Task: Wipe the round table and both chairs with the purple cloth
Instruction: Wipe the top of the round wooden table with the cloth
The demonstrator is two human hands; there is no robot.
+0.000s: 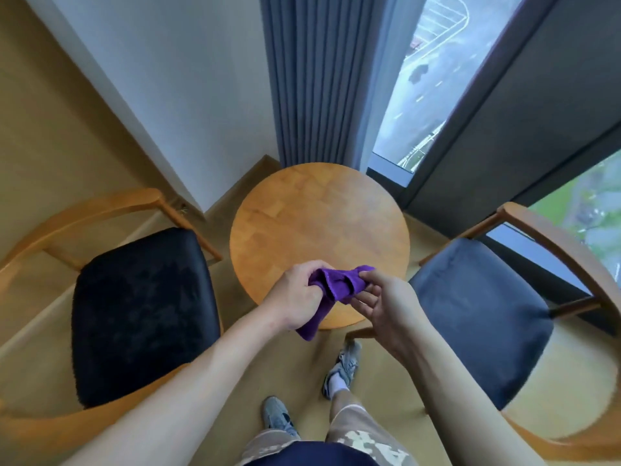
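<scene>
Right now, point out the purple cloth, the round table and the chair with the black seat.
purple cloth (339,284), head view, on the bunched middle fold.
round table (319,216), head view, on the bare wooden top.
chair with the black seat (141,311), head view, on the cushion's centre.

We hold the crumpled purple cloth (331,294) between both hands over the near edge of the round wooden table (319,227), our left hand (295,297) gripping its left part in a fist while our right hand (383,304) pinches its right end with the fingertips. A wooden armchair with a black seat cushion (141,311) stands left of the table, and a wooden armchair with a dark blue-grey seat cushion (480,317) stands right of it. Beyond the table hang grey pleated curtains (319,79) beside a tall window (426,79).
</scene>
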